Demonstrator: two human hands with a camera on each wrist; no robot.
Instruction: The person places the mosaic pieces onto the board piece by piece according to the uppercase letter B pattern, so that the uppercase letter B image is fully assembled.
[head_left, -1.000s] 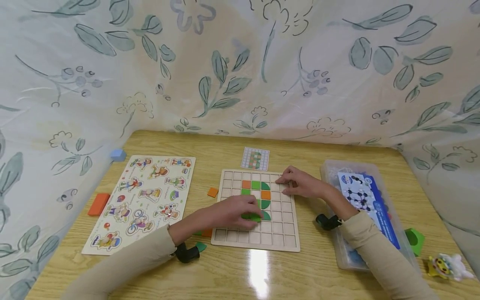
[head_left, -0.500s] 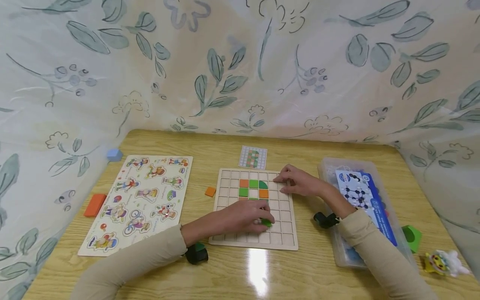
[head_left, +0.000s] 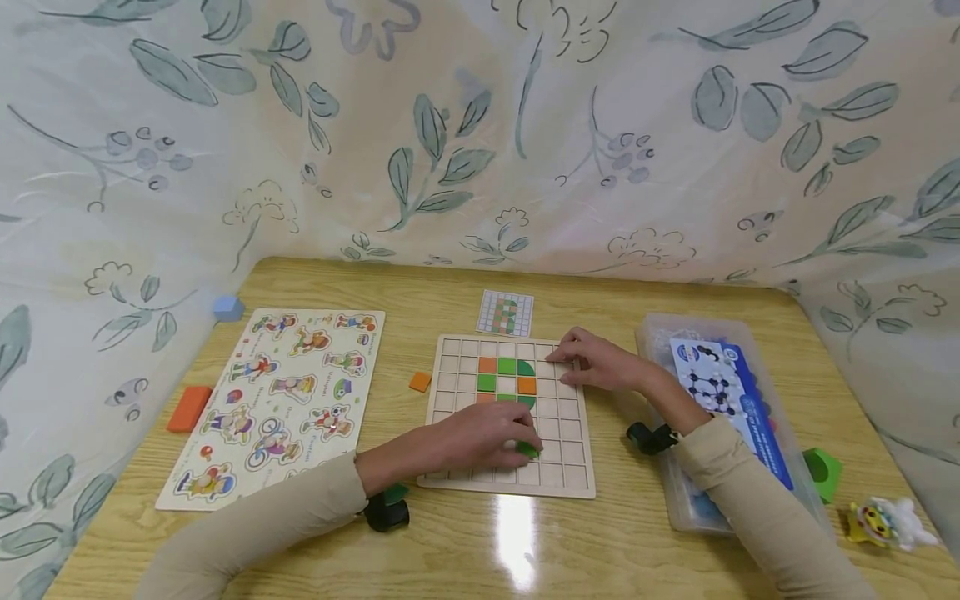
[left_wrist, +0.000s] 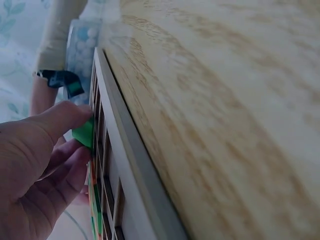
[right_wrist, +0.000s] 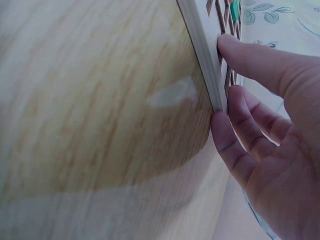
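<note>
Over the lower middle of a wooden grid board (head_left: pixel 563 452), my left hand (head_left: pixel 480 435) pinches a green tile (left_wrist: pixel 84 133) between thumb and fingers, the tile tilted right at the grid. Its back hides the board's lower left cells. Orange and green square tiles (head_left: pixel 527 386) and dark green quarter-round tiles (head_left: pixel 526 367) lie in the cells above it. My right hand (head_left: pixel 603 363) rests at the board's upper right edge; in the right wrist view its thumb touches the grid face and its fingertips (right_wrist: pixel 220 120) meet the rim and corner.
Behind the board lies a printed pattern card (head_left: pixel 506 312). A loose orange tile (head_left: pixel 421 382) is at its left, beside a picture puzzle board (head_left: pixel 300 425). A plastic box (head_left: pixel 678 500) stands right, near a green block (head_left: pixel 823 475) and toy figure (head_left: pixel 881 523). Red (head_left: pixel 189 409) and blue (head_left: pixel 228 308) blocks sit left.
My left hand has lifted a green tile from the board's middle and shifted slightly right and toward the front with it. The right hand stays at the board's edge.
</note>
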